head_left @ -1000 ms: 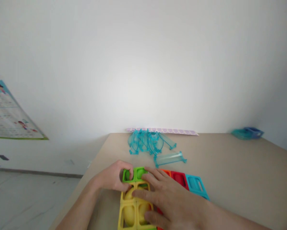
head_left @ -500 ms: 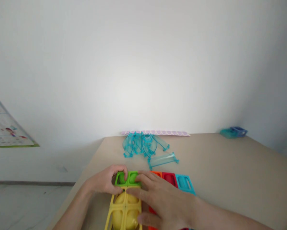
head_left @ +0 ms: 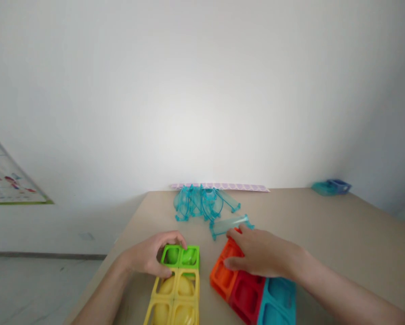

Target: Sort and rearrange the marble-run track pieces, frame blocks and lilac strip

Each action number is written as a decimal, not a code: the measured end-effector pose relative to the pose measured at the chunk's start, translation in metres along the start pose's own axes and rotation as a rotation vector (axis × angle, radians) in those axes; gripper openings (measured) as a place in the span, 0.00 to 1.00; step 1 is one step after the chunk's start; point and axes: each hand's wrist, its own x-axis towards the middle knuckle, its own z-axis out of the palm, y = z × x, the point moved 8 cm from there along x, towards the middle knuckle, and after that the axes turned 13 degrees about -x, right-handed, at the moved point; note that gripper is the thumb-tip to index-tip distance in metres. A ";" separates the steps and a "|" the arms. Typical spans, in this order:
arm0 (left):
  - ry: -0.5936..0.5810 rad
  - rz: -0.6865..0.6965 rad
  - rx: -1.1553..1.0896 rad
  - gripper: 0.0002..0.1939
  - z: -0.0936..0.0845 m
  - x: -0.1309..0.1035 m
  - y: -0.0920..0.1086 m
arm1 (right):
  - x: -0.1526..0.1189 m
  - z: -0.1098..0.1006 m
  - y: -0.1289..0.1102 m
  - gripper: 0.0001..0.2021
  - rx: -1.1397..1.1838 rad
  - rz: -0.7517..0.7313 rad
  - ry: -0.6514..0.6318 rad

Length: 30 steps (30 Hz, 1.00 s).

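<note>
Green blocks (head_left: 181, 257), square-framed and with rounded hollows, are seen at the near edge of the view, a little left of centre, on a pale desk (head_left: 290, 230). They are joined at their near side to yellow blocks (head_left: 174, 299), by which a two-wide column is formed; its near end is cut off by the bottom of the view.

The green blocks are gripped at the left by the left hand (head_left: 151, 253), its fingers curled over the far side and its thumb pressed by the corner where green is met by yellow.

To the right, across a narrow gap, a second group is set at a slant: orange blocks (head_left: 224, 267) at the far left end, red blocks (head_left: 245, 295) in the middle and blue blocks (head_left: 277, 301) at the near right. The orange blocks are gripped by the right hand (head_left: 263, 253), the thumb laid on top and the other fingers hooked over the far end. Whether this group is raised off the desk cannot quite be made out.

Beyond the hands, clear teal pieces (head_left: 199, 203) are heaped, with a teal trough (head_left: 227, 225) lying just nearer. Behind them a patterned strip (head_left: 222, 186) is placed along the white wall (head_left: 188, 90). At the far right, a dark blue box (head_left: 340, 186) is seen.
</note>
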 end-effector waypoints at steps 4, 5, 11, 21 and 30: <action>0.012 0.010 0.011 0.29 -0.001 0.000 0.001 | 0.003 -0.002 0.016 0.25 -0.071 0.136 0.039; 0.014 0.010 0.022 0.29 -0.002 0.000 0.001 | 0.003 -0.002 0.019 0.26 -0.086 0.162 0.042; 0.000 0.032 0.096 0.35 0.000 -0.004 0.009 | 0.001 -0.003 0.024 0.29 -0.193 0.219 0.053; 0.040 -0.072 0.072 0.33 -0.006 -0.013 0.005 | -0.004 -0.004 0.019 0.29 -0.253 0.186 -0.018; 0.086 -0.281 0.129 0.47 -0.014 -0.016 -0.014 | -0.006 -0.003 0.030 0.21 -0.291 0.217 -0.021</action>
